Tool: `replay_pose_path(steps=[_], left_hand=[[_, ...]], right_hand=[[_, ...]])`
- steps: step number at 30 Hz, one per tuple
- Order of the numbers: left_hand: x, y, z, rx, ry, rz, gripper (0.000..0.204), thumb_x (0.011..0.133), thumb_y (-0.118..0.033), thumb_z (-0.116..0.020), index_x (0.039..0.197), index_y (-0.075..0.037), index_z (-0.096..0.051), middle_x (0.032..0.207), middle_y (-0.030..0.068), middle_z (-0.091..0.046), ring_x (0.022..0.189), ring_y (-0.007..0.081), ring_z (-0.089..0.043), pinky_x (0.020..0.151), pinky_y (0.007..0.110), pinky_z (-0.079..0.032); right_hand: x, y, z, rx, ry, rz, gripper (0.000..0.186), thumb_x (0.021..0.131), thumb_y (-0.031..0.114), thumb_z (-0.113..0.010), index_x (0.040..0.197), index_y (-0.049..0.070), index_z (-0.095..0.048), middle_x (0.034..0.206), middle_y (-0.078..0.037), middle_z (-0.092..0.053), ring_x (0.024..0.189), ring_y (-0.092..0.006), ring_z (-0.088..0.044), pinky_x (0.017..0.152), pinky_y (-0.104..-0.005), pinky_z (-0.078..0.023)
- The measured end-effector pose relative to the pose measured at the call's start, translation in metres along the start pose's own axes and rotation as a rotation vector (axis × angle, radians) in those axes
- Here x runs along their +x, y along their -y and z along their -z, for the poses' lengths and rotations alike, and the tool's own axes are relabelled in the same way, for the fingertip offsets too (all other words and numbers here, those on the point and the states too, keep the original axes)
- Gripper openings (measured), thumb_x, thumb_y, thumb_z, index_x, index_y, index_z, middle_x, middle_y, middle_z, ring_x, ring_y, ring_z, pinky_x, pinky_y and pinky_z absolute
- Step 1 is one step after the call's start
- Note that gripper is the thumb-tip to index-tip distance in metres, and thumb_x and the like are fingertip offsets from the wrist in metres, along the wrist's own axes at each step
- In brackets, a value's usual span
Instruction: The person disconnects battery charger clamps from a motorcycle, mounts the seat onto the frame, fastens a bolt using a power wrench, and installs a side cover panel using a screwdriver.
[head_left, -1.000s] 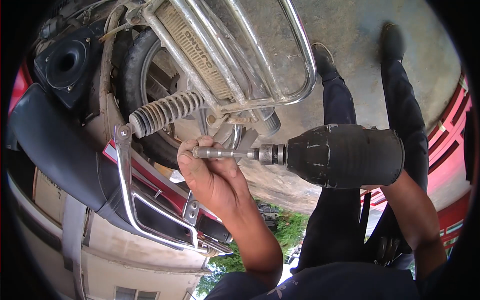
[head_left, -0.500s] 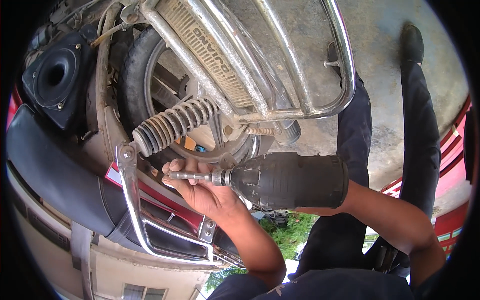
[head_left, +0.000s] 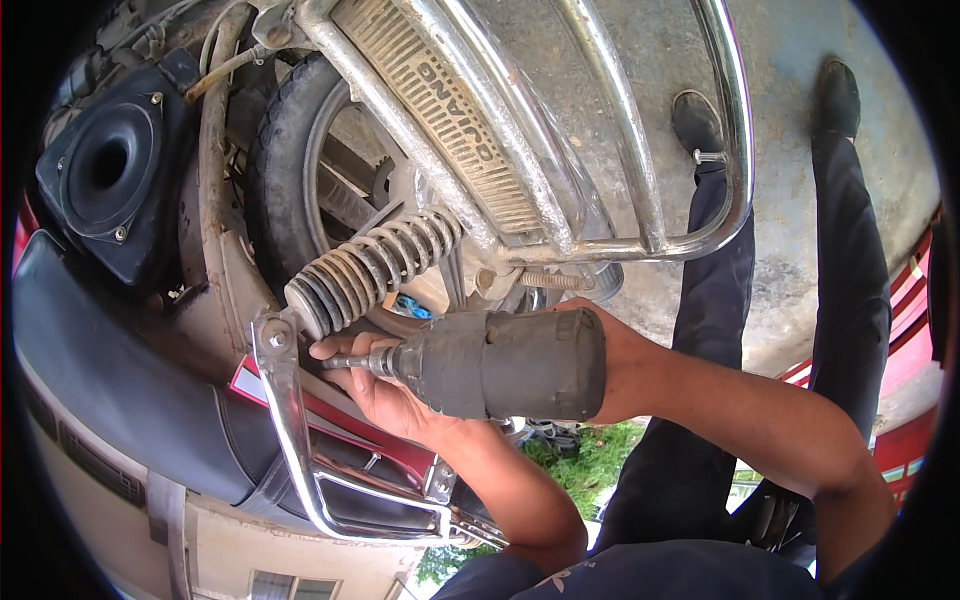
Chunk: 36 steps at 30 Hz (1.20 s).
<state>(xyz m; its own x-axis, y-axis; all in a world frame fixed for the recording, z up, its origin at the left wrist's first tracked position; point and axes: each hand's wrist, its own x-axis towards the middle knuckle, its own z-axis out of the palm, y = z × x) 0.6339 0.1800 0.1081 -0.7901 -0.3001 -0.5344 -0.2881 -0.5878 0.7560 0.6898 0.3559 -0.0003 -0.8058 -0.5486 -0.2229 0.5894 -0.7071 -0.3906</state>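
Note:
My right hand grips a black impact driver, whose body hides most of the fingers. From its chuck a slim metal socket points left, toward the red side panel just below the top of a rusty coil-spring shock absorber. Below and behind that socket, my left hand has its fingers curled round it near the tip. A chrome grab rail is bolted by the shock's upper end. What the socket's tip touches, if anything, cannot be made out.
A motorcycle's rear tyre stands behind the shock. A chrome tube rack juts out at the upper right. The black seat and a black round-mouthed box lie to the left. My legs stand on concrete.
The impact driver and both hands have moved left, toward the bike's frame beside the shock's upper end. The whole view has shifted slightly, with the bike lying farther right in it.

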Motion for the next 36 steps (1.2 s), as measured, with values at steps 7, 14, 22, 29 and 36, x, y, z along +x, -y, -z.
replay_pose_path(steps=[7,14,22,29,36], left_hand=[[-0.001,0.005,0.000,-0.063,-0.041,-0.004,0.038,0.100,-0.007,-0.051,0.133,-0.017,-0.065,0.104,-0.0032,-0.064,0.099,0.0093,-0.061,0.101,0.037,-0.052],[-0.019,-0.046,0.063,0.299,0.043,-0.157,0.020,0.108,-0.018,-0.054,0.123,-0.011,-0.066,0.109,-0.0050,-0.067,0.083,0.0037,-0.053,0.068,0.018,-0.043],[-0.004,0.010,-0.011,-0.367,-0.176,-0.168,0.028,0.104,-0.017,-0.060,0.127,-0.002,-0.067,0.105,0.0010,-0.075,0.071,0.0072,-0.057,0.045,0.021,-0.030],[-0.011,0.014,0.007,-0.384,-0.090,-0.146,0.033,0.108,-0.025,-0.056,0.127,-0.001,-0.066,0.109,0.0016,-0.074,0.074,0.0064,-0.053,0.047,0.021,-0.030],[-0.009,0.011,-0.001,-0.296,-0.083,-0.212,0.033,0.107,-0.023,-0.056,0.133,-0.003,-0.063,0.114,0.0010,-0.073,0.080,0.0083,-0.055,0.048,0.022,-0.027]], right_hand=[[-0.003,0.016,0.010,0.114,-0.039,-0.118,0.031,0.080,0.014,-0.081,0.106,0.003,-0.069,0.090,-0.012,-0.073,0.080,-0.0219,-0.070,0.075,-0.0356,-0.054],[0.011,0.048,-0.003,-0.181,-0.063,0.029,0.029,0.078,0.024,-0.079,0.098,0.008,-0.066,0.085,-0.016,-0.068,0.086,-0.0409,-0.068,0.071,-0.0430,-0.054],[0.006,0.103,-0.011,-0.631,0.137,-0.205,0.061,0.061,0.037,-0.086,0.103,0.003,-0.058,0.084,-0.016,-0.065,0.078,-0.0385,-0.068,0.070,-0.0480,-0.056],[0.007,0.108,-0.020,-0.770,0.143,-0.187,0.078,0.061,0.021,-0.082,0.130,0.001,-0.051,0.082,-0.013,-0.064,0.077,-0.0344,-0.069,0.066,-0.0446,-0.054],[0.010,0.097,-0.015,-0.693,0.078,-0.156,0.032,0.078,0.027,-0.075,0.099,0.009,-0.060,0.079,-0.011,-0.064,0.079,-0.0348,-0.068,0.069,-0.0455,-0.053]])
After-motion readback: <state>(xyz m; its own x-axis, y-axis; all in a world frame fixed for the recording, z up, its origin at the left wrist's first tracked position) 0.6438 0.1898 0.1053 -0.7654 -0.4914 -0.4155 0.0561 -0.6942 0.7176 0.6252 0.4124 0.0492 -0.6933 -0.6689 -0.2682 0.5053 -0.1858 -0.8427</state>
